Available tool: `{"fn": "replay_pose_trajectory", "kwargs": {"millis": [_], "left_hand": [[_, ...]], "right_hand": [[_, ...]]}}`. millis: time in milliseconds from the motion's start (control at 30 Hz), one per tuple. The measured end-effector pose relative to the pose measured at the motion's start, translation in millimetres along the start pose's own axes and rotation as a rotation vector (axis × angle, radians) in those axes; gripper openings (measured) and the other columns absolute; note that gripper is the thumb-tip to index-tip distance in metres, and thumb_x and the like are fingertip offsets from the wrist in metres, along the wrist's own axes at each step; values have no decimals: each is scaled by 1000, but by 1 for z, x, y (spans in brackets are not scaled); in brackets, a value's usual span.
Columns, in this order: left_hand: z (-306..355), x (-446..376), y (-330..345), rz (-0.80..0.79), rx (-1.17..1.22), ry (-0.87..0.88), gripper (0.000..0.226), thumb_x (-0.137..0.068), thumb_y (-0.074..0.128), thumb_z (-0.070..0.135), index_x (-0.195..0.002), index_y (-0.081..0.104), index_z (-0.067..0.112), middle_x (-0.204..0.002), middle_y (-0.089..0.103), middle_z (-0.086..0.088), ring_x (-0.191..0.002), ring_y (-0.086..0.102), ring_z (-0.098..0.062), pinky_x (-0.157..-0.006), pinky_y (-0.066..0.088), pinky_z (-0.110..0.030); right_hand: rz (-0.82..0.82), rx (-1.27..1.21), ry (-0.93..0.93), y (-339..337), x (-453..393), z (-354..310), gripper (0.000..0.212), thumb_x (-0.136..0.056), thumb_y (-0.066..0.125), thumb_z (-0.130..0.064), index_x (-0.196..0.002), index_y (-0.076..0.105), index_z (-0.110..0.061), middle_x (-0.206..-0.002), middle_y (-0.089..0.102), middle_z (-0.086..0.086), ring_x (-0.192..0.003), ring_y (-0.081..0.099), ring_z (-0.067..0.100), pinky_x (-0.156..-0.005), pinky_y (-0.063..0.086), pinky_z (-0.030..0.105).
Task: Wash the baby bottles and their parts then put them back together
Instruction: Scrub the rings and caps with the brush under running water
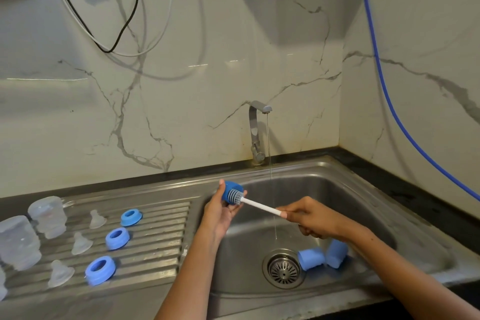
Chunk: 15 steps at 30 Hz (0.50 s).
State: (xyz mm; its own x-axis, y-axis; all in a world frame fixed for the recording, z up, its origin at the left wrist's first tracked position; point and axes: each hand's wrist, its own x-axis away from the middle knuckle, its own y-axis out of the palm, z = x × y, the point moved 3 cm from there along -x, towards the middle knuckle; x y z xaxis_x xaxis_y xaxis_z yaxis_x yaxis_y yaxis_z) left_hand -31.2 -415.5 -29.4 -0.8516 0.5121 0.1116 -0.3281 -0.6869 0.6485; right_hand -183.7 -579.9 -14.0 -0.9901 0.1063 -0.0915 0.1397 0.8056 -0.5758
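Inside sink (363,189) (tap running): 2 blue caps (322,256) beside drain (283,269).

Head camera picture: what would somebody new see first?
Probably the two hands over the sink: the left hand holds a blue cap while the right hand pushes a white brush into it. Next, the thin water stream from the tap, and three blue rings on the drainboard at left.
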Motion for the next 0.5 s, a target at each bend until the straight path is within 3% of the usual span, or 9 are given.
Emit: {"fn": "replay_pose_trajectory", "kwargs": {"millis": [67,167,233,300,433,500], "left_hand": [[0,0,0,33,-26,32,37,-92,58,26,-120,51,2,-114,60,-21,-95,65,-31,-84,53,-39],[-3,1,1,146,-261,128,42,-84,68,20,-118,53,0,-115,63,-20,-103,65,-30,-88,54,-39],[-5,1,2,174,-300,158,45,-83,70,18,-120,53,-1,-115,64,-21,-104,65,-30,-90,53,-40],[-4,1,2,127,-278,136,36,-87,65,20,-116,55,1,-114,64,-21,-101,65,-29,-89,53,-39],[-3,3,2,17,-52,12,39,-94,54,28,-120,52,0,-111,64,-23,-97,66,-31,-89,52,-40],[0,4,2,24,15,17,41,-95,51,30,-123,49,-1,-109,64,-23,-95,66,-31,-87,51,-39]], "right_hand": [[26,90,-12,-3,0,1,29,-97,54,-32,-124,64,-27,-56,53,-8,-49,45,6,-49,42,23],[179,518,-28,-8,-4,0,30,-98,49,-41,-125,61,-37,-82,69,-8,-62,58,9,-65,51,26],[255,666,-40,-7,-5,1,32,-98,47,-44,-129,55,-43,-88,70,-8,-62,58,7,-64,51,24],[204,580,-57,-2,-6,3,32,-98,48,-43,-128,58,-40,-90,71,-8,-63,59,6,-67,54,26],[32,133,-57,-1,-4,8,27,-97,54,-34,-121,64,-30,-53,57,-9,-46,46,1,-48,42,19],[45,60,-77,-2,-4,6,24,-96,55,-33,-118,64,-32,-51,55,-10,-45,45,1,-45,39,16]]}}
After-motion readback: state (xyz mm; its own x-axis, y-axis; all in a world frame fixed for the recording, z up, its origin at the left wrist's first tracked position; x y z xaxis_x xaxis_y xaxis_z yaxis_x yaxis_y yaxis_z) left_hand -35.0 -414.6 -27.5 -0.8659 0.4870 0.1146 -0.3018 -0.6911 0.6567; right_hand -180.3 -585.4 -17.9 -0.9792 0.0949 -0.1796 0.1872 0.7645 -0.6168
